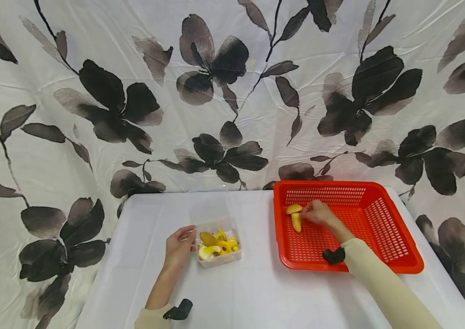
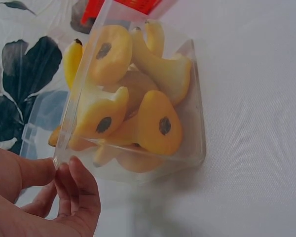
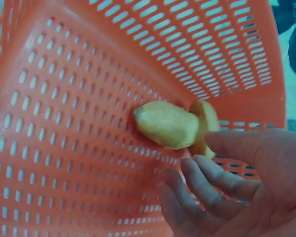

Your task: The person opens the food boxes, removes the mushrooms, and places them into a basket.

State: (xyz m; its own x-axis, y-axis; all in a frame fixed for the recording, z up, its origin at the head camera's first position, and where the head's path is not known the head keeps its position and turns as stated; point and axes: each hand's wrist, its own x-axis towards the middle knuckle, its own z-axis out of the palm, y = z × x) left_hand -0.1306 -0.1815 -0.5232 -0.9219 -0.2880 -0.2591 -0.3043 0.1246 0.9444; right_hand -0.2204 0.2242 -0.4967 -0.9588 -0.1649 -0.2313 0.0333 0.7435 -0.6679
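My left hand (image 1: 180, 245) pinches the corner rim of a clear plastic box (image 1: 219, 261) between thumb and fingertips. Several yellow pieces (image 2: 160, 123) fill the box; some carry a dark oval spot, and one slim piece (image 2: 73, 61) has a dark tip like a banana's. In the red basket, my right hand (image 1: 318, 213) has its thumb and index fingertip at the cap edge of a yellow mushroom (image 3: 167, 124), pinching it. The mushroom's stem points toward the basket's near side in the head view, close over the perforated floor.
The red perforated basket (image 1: 398, 228) stands at the right of a table with a white cloth (image 1: 253, 292). A clear lid (image 1: 208, 209) extends behind the box. Behind the table hangs a white curtain (image 1: 273, 119) with dark flowers.
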